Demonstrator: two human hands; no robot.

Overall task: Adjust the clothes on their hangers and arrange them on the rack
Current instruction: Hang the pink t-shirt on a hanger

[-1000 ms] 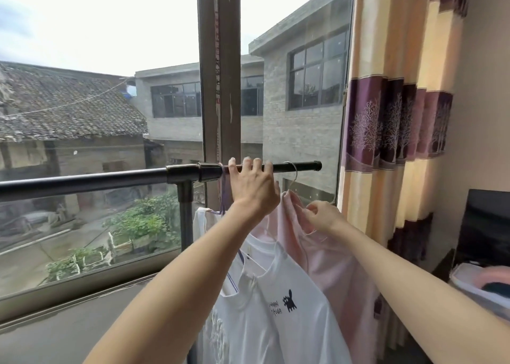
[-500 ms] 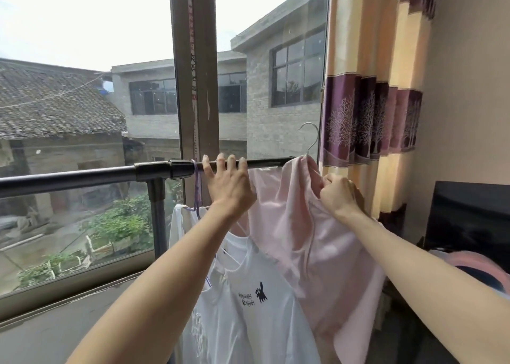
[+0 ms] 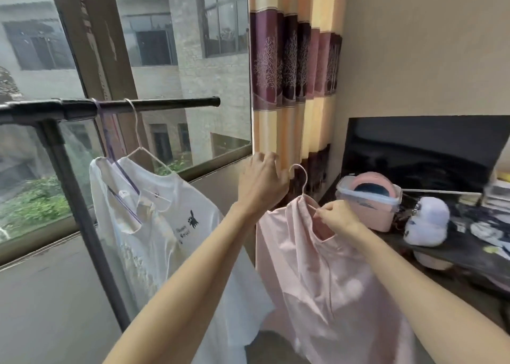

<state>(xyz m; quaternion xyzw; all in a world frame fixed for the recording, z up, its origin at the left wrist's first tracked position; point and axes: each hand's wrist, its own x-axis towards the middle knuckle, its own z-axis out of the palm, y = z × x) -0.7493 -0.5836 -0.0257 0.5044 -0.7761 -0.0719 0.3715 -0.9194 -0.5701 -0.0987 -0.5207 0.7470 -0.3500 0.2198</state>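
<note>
The pink shirt (image 3: 325,275) on its thin wire hanger (image 3: 299,171) is off the rack and held in the air, to the right of the black rack bar (image 3: 171,104). My left hand (image 3: 260,185) grips the hanger at its hook. My right hand (image 3: 338,218) pinches the pink shirt's collar at the neck opening. A white T-shirt with a small cat print (image 3: 193,225) hangs from the bar on a white wire hanger. In front of it hangs another pale garment (image 3: 121,198) on a purple hanger.
The rack's upright post (image 3: 82,220) stands left, before a large window (image 3: 193,73). A striped curtain (image 3: 292,68) hangs right of the rack end. At right a dark desk holds a screen (image 3: 419,154), a pink lidded box (image 3: 369,200) and a white plush (image 3: 426,223).
My left hand let go of the rack bar and now grips the hanger's hook. The pink shirt came off the bar and moved down and right. My view swung down and right.
</note>
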